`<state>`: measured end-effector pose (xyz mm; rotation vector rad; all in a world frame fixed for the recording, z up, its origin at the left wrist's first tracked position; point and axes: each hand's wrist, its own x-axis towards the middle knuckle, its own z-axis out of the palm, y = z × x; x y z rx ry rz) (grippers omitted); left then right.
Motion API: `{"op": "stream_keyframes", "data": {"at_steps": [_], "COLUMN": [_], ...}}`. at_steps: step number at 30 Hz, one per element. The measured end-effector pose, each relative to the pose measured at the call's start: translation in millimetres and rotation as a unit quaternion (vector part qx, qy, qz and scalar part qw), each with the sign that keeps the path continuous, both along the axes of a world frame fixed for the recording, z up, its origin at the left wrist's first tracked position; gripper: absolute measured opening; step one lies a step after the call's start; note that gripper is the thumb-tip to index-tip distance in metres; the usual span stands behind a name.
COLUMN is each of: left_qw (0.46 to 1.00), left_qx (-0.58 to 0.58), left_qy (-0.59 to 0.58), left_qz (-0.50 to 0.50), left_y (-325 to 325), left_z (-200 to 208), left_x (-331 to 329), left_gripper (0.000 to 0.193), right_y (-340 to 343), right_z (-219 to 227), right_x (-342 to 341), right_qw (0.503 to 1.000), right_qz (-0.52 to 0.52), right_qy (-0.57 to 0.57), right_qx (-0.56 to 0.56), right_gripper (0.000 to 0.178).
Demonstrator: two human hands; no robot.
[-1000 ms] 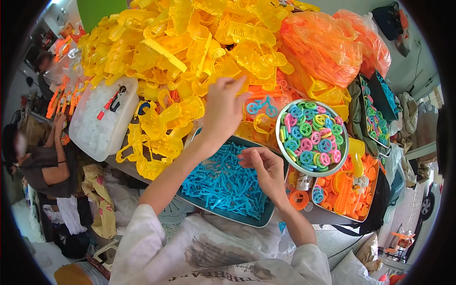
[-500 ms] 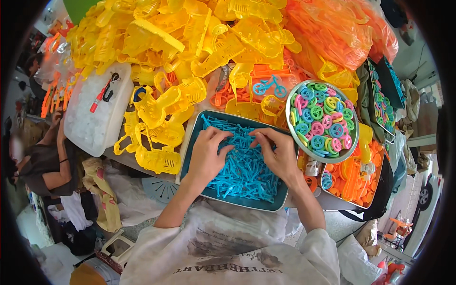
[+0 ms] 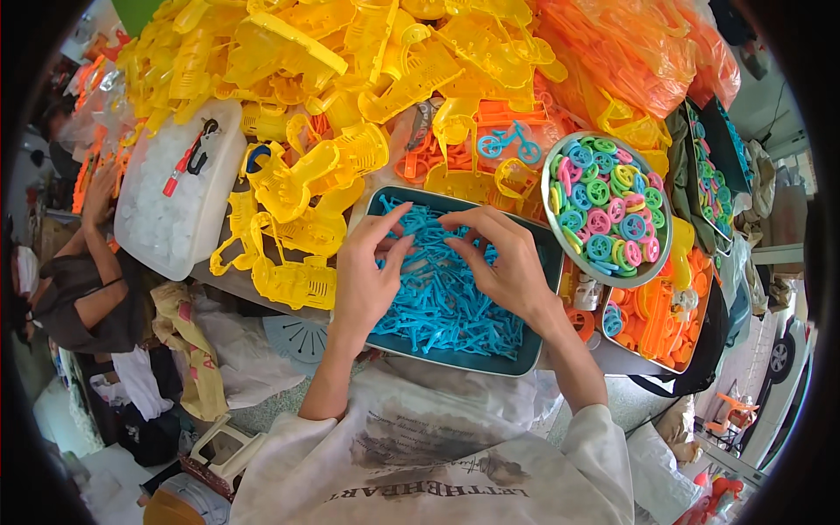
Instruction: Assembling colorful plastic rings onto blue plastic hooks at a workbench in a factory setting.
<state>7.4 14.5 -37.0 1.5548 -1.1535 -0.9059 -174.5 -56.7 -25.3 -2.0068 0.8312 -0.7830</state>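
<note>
Left hand [image 3: 366, 269] and right hand [image 3: 512, 264] have spread, grips wide, arched over blue pieces [image 3: 446, 315].

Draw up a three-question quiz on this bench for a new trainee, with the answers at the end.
1. What colour are the thin plastic pieces in the tray beneath the left hand and right hand?
2. True or false: the round bowl of toy wheels is to the right of the tray.
3. What lies on the clear pieces in the white tub?
A) a yellow wheel
B) a red and black tool
C) a toy bicycle

Key: 1. Blue. 2. True. 3. B.
</note>
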Motion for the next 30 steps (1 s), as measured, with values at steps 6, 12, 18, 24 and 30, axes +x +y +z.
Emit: {"op": "stream_keyframes", "data": {"at_steps": [6,12,18,24,30], "left_qw": [0.998,0.995,0.994,0.994,0.997], "left_qx": [-0.009,-0.023,-0.015,-0.051,-0.06], "left_qy": [-0.049,0.004,0.072,0.025,0.044], "left_qz": [-0.045,-0.096,-0.08,-0.098,-0.016], "left_y": [2,-6,-5,-9,-1], "left_z": [11,21,17,22,23], "left_x": [10,-1,2,-2,-7], "left_gripper": [0.024,0.012,0.017,0.018,0.016], "right_y": [5,1,10,9,6], "right_z": [-3,-17,-8,-8,-8], "right_x": [-7,-12,-7,-9,-11], "right_qw": [0.999,0.995,0.997,0.998,0.993], "right_qz": [0.007,-0.014,-0.038,-0.021,-0.094], "right_qy": [-0.044,-0.067,-0.065,-0.054,-0.072], "right_qx": [0.008,-0.076,-0.016,-0.009,0.01], "right_gripper": [0.035,0.031,0.026,0.027,0.02]}}
